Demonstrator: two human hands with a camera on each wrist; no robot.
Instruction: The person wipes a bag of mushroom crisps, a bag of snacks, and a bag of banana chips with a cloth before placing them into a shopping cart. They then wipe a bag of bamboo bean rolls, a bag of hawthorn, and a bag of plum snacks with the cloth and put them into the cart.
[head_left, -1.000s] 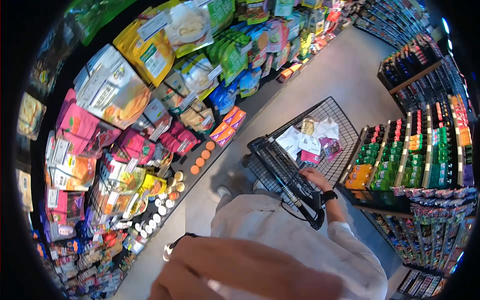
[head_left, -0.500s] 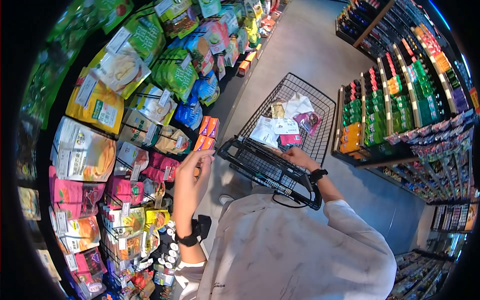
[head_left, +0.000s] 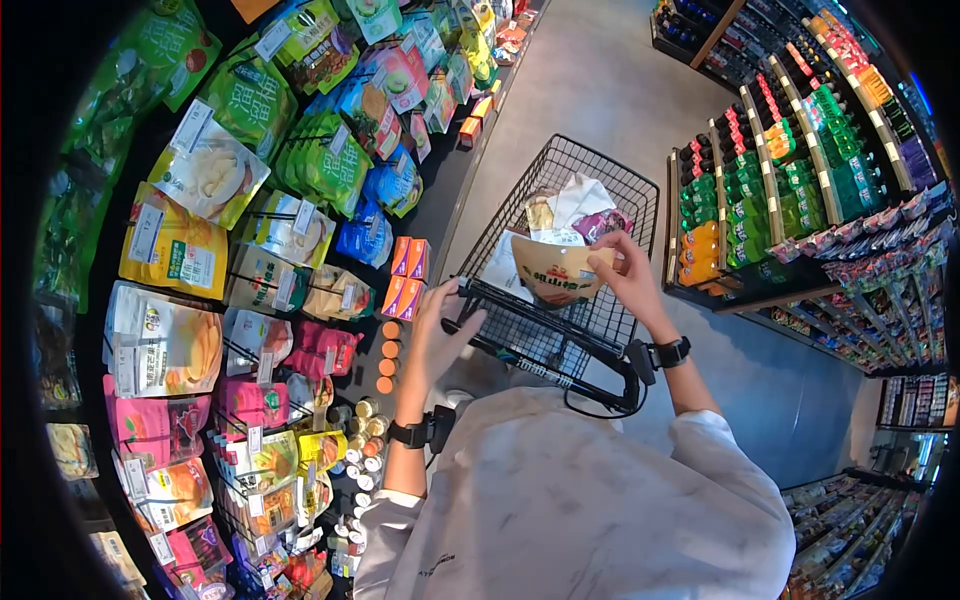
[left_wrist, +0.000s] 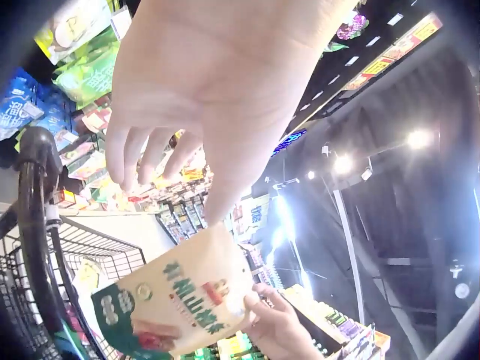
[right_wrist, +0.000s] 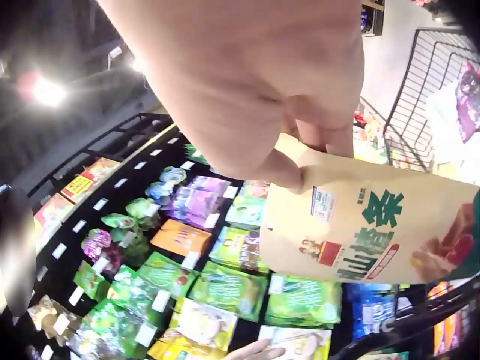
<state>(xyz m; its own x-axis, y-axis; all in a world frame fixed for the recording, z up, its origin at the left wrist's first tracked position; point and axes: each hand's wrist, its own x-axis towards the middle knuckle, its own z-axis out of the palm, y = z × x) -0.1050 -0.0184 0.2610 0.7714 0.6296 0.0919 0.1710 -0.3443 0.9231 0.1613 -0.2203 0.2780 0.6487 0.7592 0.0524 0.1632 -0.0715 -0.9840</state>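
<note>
My right hand [head_left: 632, 285] pinches the top edge of a tan and green snack pouch [head_left: 548, 274] over the near end of the wire shopping cart [head_left: 648, 200]. Red fruit strips are printed on the pouch [left_wrist: 180, 300], which hangs tilted in the left wrist view. My left hand [head_left: 436, 335] is empty, its fingers loosely bent, right by the left corner of the cart's black handle [head_left: 540, 325]. Inside the cart lie a white package [head_left: 580, 200], a purple package [head_left: 605, 223] and other packets, partly hidden by the pouch.
Shelves of hanging snack pouches [head_left: 335, 160] line the left side, with orange boxes [head_left: 408, 260] and orange-lidded jars [head_left: 388, 355] low down. On the right stands a rack of soda bottles [head_left: 745, 200]. Grey aisle floor [head_left: 590, 60] stretches ahead.
My left hand has come down from near my head, past the snack shelf, to the cart handle. My right hand has risen from the handle area and now holds the pouch.
</note>
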